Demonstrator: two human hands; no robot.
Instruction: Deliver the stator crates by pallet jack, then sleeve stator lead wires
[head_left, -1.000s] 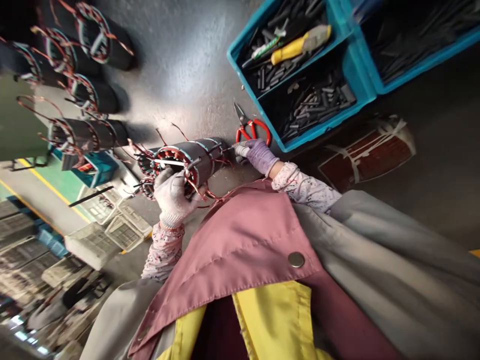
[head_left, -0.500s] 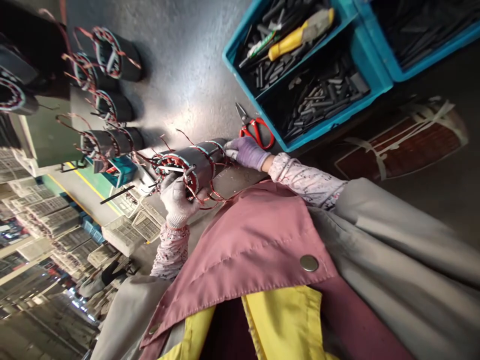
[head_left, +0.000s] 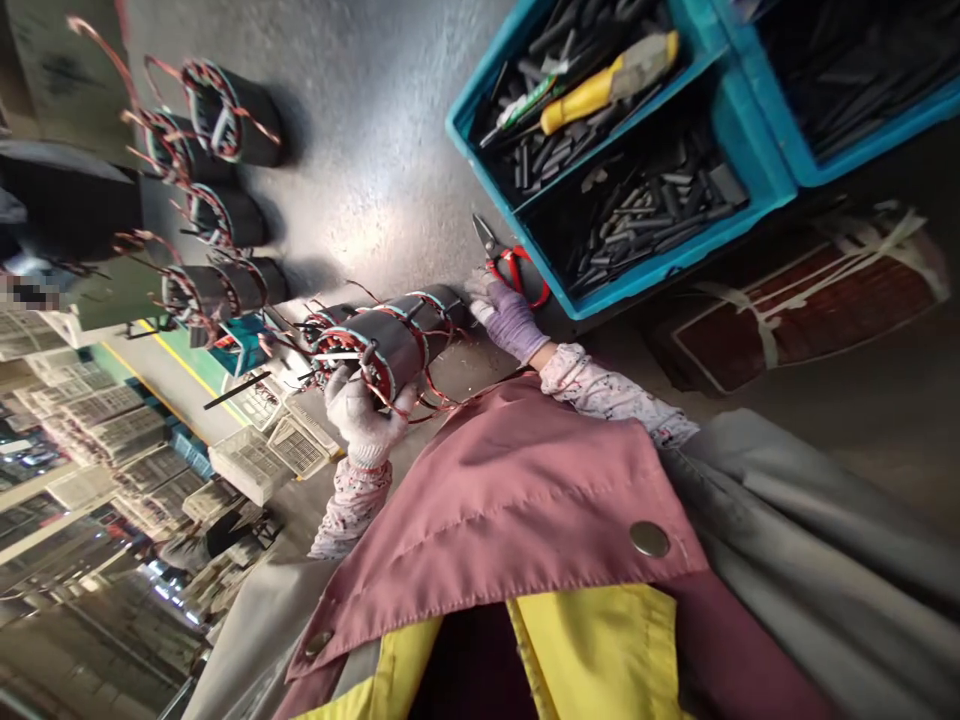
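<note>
A motor stator (head_left: 397, 343), a grey metal cylinder with copper windings and loose leads, lies on its side in front of me. In a white glove, my left hand (head_left: 365, 415) grips its near-left rim, with the thumb and fingers curled around the edge by the windings. My right hand (head_left: 504, 312), in a purple glove with whitish fingertips, is off the stator's right end, its fingers stretched out beside red-handled scissors (head_left: 515, 270). Whether those fingers touch the scissors, I cannot tell. Another stator (head_left: 439, 305) lies behind the held one, partly hidden.
Several stators (head_left: 236, 115) stand along the table's (head_left: 360, 120) left side. At the right, a blue divided bin (head_left: 622, 290) holds short black sleeve pieces, a yellow-handled tool (head_left: 585, 95) and a green pen-like tool (head_left: 525, 100). A strapped reddish-brown bundle (head_left: 810, 310) lies beyond it.
My right hand has come away from the stator's right end and shifted slightly right toward the scissors. My left hand keeps its hold on the rim. The view has tilted a little.
</note>
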